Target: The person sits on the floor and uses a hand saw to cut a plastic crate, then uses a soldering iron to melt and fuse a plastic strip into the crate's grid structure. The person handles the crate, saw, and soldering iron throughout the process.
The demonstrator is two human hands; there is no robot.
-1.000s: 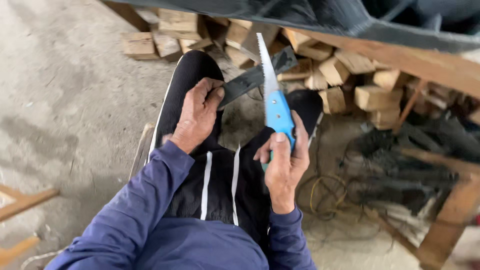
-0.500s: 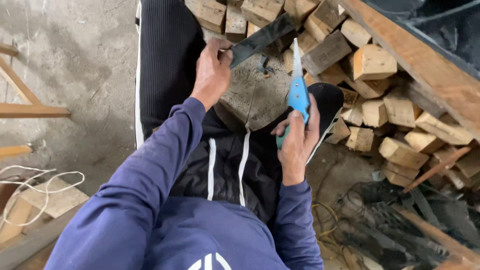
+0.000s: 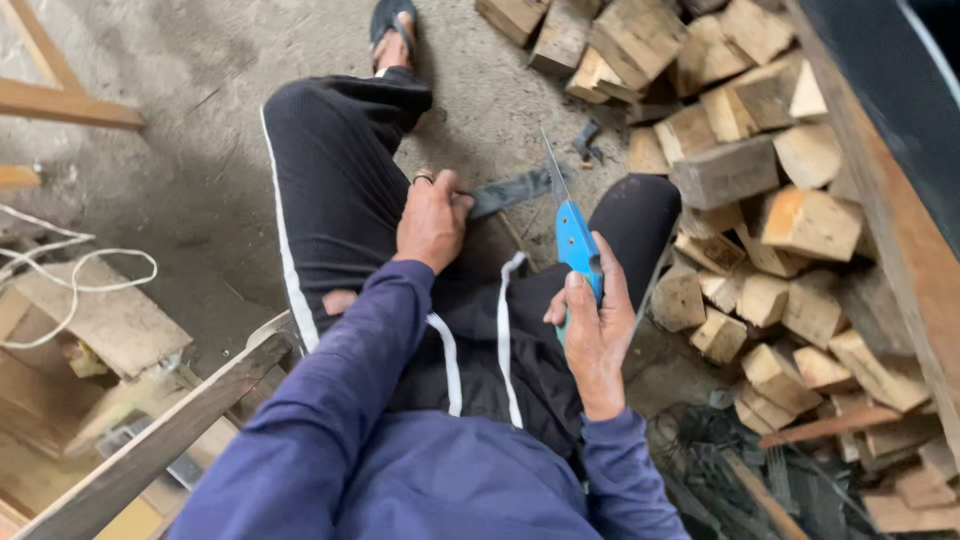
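Note:
I sit with black trousers with a white side stripe, legs apart. My right hand grips the blue handle of a small saw; its thin toothed blade points up and away from me. My left hand, a ring on one finger, rests on my left thigh and holds the near end of a flat dark strip that lies across the gap between my knees. The saw blade stands just right of that strip.
A pile of cut wooden blocks fills the right side beside a slanted beam. Dark tangled scrap lies at lower right. Wooden boards, a plank and white cord are at left on the concrete floor.
The view has swung so that more of the floor and my left leg show. My left hand has drawn the dark strip closer to my thigh; the saw stays upright in my right hand.

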